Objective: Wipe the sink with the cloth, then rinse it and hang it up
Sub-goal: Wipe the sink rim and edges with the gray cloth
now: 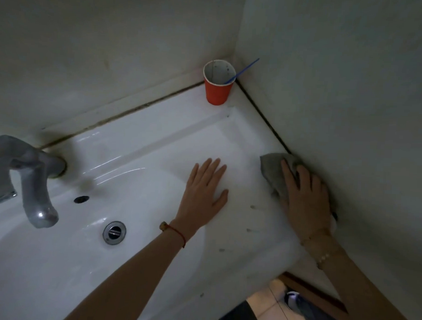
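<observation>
Wiping stage: right hand (308, 199) presses the grey cloth (274, 171) flat under spread fingers onto the sink (158, 139) ledge by the wall; left hand (205, 188), fingers straight and apart, braces alongside; firm, overlapping strokes should lift the specks near its thumb.

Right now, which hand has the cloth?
The right hand, pressing the grey cloth on the sink rim by the wall; the left hand lies flat, empty.
</observation>
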